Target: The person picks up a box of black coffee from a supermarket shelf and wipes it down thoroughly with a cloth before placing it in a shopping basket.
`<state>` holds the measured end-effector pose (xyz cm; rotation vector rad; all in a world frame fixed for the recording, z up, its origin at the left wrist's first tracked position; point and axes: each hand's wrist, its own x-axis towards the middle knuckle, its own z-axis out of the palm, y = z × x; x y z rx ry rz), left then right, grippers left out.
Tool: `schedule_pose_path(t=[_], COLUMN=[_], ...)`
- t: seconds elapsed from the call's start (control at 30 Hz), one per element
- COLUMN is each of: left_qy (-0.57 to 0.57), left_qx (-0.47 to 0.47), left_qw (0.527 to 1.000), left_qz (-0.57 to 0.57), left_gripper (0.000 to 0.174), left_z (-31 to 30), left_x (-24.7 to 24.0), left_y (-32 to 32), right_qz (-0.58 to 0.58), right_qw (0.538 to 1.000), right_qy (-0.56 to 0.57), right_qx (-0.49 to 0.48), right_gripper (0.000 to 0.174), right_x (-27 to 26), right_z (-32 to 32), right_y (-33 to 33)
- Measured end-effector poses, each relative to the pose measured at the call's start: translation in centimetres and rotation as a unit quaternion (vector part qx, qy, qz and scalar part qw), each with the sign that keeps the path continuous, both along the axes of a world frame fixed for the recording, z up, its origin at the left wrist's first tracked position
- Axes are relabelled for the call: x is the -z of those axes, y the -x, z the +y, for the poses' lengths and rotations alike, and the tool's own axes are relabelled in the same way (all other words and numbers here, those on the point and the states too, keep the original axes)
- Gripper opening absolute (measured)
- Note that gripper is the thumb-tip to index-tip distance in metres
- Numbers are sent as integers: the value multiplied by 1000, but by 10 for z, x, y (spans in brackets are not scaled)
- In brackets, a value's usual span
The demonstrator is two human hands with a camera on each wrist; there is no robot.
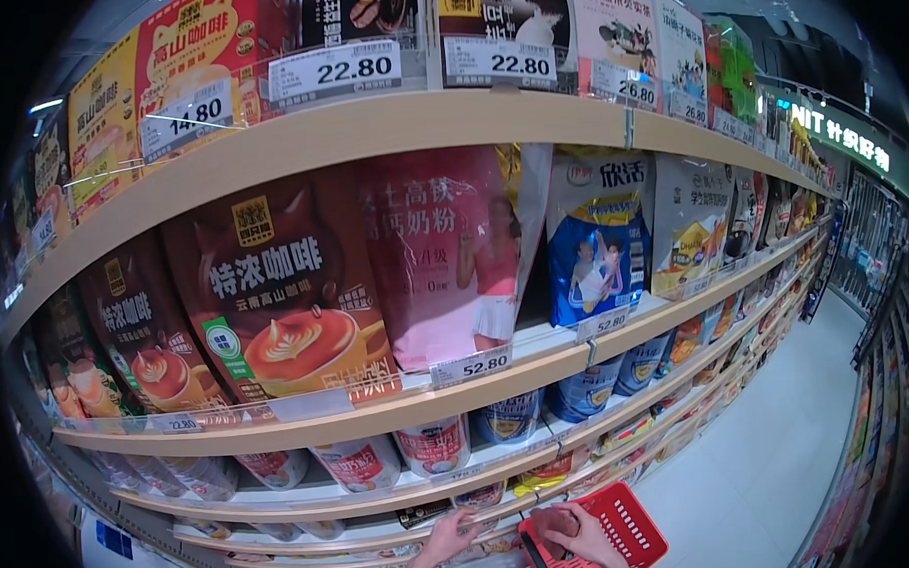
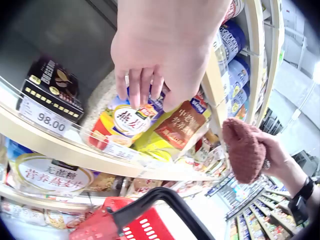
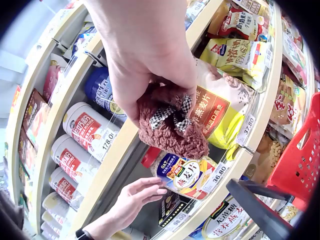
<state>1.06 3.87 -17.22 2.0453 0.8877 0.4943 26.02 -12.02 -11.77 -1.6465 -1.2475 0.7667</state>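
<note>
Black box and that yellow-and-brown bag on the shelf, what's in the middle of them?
A pack with a red, white and blue label sits between the black box and the yellow-and-brown bag. The left wrist view shows it.

The big brown box (image 1: 285, 300) says 特浓咖啡. The red box (image 1: 198, 43) says 高山咖啡, and its tag (image 1: 187, 121) says 14.80. The oat pack (image 3: 184, 175) says 燕麦片 and OAT. Its price card (image 3: 218, 172) says 36.80. The black box's label (image 2: 46, 118) says 98.00. The lit sign (image 1: 840, 135) says 针织好物.
</note>
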Motion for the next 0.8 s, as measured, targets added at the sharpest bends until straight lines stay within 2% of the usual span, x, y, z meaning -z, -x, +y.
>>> schedule_pose_path(t=[0.03,0.07,0.1,0.13,0.17,0.23,0.27,0.3,0.37,0.4,0.5,0.53,0.63,0.67,0.8], left_qy=[47,38,100,162,155,181,219,214,206,273,305,302,284,300,266], left_qx=[24,24,48,73,74,126,112,112,112,69,53,53,43,41,29], left_qw=[999,999,993,980,981,968,963,964,915,905,906,906,912,901,898], left_qz=[8,3,-45,-92,-95,-123,-108,-111,-327,-320,-289,-293,-293,-312,-349], left_gripper=[42,42,47,52,52,61,53,53,61,65,63,63,58,53,46], left_z=[-8,-15,-21,-24,-23,-25,-29,-28,-26,-31,-32,-34,-45,-48,-37], left_x=[-11,-20,-26,-30,-27,-35,-40,-34,-12,-33,-47,-52,-74,-81,-40], left_y=[-7,-13,-17,-21,-22,-25,-28,-31,-37,-34,-27,-26,-20,-19,-18], right_qz=[-8,-6,-2,-12,-16,25,18,14,20,64,100,115,104,107,65], right_qw=[1000,1000,999,999,999,998,998,998,998,996,993,992,990,991,995], right_qy=[14,5,-2,22,16,-45,-49,-53,-62,-59,-55,-5,-62,-43,-19], right_qx=[-9,-23,-37,-36,-37,-43,-35,-37,-10,-18,-26,-49,-72,-75,-68], right_gripper=[65,68,71,62,62,44,48,48,49,50,49,44,40,38,39], right_x=[-2,1,-1,-6,-8,-3,-1,-7,-20,-13,-13,-17,-3,0,-27], right_z=[3,7,11,12,16,21,24,24,21,24,22,23,27,28,24], right_y=[4,6,9,13,17,23,23,25,33,33,42,43,48,48,59])
